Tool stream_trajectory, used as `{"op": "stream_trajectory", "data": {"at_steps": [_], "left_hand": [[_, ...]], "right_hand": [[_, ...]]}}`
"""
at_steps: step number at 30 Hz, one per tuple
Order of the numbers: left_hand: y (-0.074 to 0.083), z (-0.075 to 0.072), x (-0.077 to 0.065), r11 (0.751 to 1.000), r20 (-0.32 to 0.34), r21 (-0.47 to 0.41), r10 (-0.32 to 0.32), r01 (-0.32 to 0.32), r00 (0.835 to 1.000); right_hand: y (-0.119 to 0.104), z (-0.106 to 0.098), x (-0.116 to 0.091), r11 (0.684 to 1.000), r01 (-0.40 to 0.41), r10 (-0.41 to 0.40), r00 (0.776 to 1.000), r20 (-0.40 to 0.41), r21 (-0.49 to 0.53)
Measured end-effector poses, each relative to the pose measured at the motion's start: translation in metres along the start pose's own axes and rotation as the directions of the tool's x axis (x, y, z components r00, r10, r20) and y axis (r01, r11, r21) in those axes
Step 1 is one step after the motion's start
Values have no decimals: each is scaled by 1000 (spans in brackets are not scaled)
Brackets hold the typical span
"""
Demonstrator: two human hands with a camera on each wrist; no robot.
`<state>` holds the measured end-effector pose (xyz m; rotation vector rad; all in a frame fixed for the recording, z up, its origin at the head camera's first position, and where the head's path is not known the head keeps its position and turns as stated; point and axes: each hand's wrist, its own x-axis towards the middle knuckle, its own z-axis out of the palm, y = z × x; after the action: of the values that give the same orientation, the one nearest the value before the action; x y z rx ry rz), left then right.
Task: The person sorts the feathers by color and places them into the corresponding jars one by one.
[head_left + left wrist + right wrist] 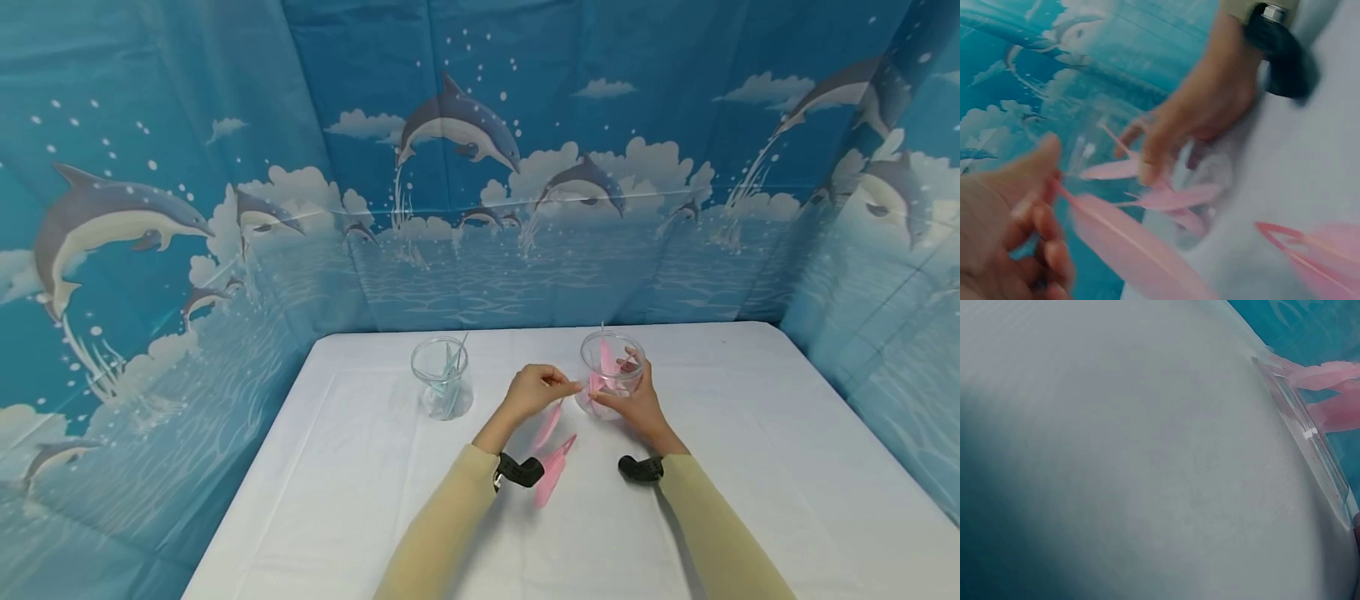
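Note:
My left hand pinches a pink feather near the quill tip. Its vane hangs down toward the table, and it shows large and blurred in the left wrist view. My right hand grips the side of a clear cup, thumb in front and fingers round the far side. Several pink feathers stand inside that cup. The pinched quill is close by the cup's left side. In the right wrist view the cup appears at the right edge, and most of the right hand is out of frame.
More pink feathers lie on the white table in front of the left hand. Toward the back left stands another clear cup with pale green feathers in it. A dolphin-print curtain hangs behind the table.

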<state>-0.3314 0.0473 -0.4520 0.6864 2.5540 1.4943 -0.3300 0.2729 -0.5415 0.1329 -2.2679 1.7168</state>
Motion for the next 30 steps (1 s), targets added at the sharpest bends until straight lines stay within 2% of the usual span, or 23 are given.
{"op": "stream_trajectory", "data": {"at_steps": [2,4,6,9,12,14,16,17,19,20,24,26,28,30], "left_hand": [[11,-3,12,991,-61,-100,79,-85,995],[22,-6,24,970,-137,-177,142,-166,980],[33,-6,35,939,-225,-252,179,-234,958],[46,-2,52,890,-348,-322,207,-324,914],[55,5,64,860,-440,-314,244,-402,864],[63,9,65,852,-492,-280,268,-442,828],[62,18,70,846,-532,-259,279,-467,800],[60,22,71,845,-545,-259,273,-469,792],[54,31,73,852,-560,-262,248,-453,790],[47,36,76,859,-557,-267,233,-438,797],[29,46,73,896,-487,-281,174,-342,856],[19,48,68,907,-449,-279,167,-315,878],[9,47,62,911,-429,-271,176,-312,886],[-2,44,55,917,-425,-246,188,-313,886]], "right_hand": [[0,-1,1,1000,-3,3,1000,0,9],[1,-2,1,1000,-8,8,1000,-2,8],[2,-2,2,1000,-17,17,1000,-4,6],[2,-1,1,1000,-26,26,1000,-10,5],[1,0,0,1000,-22,22,1000,-17,10],[-4,1,-2,1000,-16,16,1000,-17,19],[-4,2,-3,1000,0,1,1000,-19,21],[-5,3,-4,1000,2,-1,1000,-20,23],[-7,3,-6,1000,5,-4,1000,-20,17],[-4,4,-5,1000,9,-9,1000,-21,11],[-19,3,-9,1000,10,-10,1000,-10,22],[-27,3,-11,1000,15,-15,1000,-6,27],[-32,3,-12,999,18,-18,1000,-6,32],[-33,2,-11,999,21,-21,1000,-5,25]]}}
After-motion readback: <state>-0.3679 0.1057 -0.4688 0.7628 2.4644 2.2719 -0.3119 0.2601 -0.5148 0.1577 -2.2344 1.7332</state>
